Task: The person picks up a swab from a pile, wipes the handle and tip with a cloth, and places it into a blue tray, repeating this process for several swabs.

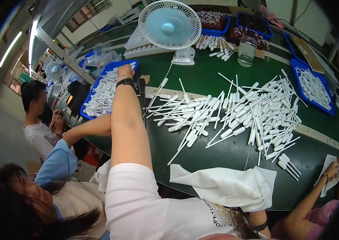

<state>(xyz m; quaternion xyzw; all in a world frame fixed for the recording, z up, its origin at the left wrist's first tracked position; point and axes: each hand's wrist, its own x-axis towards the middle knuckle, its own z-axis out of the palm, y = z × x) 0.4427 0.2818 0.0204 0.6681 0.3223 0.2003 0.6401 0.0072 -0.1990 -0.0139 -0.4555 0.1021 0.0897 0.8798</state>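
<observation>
My left arm stretches far forward, with a black wristband (126, 82) on it. My left hand (125, 71) rests at the near edge of a blue tray (131, 63) filled with white plastic pipettes (101, 94). Its fingers curl down into the tray, and whether they hold anything is hidden. My right hand does not show. Only a bent arm with a black band (260, 226) appears at the lower edge, behind a white cloth bag (227, 186). A large loose heap of white pipettes (249, 110) lies on the green table (217, 148) to the right of my left arm.
A small white and blue desk fan (170, 25) stands behind the tray. Further back are a glass jar (246, 51) and blue trays (315, 90) of parts. A person in a blue sleeve (59, 160) reaches in at the left; another person's hand (331, 171) holds white paper at the right.
</observation>
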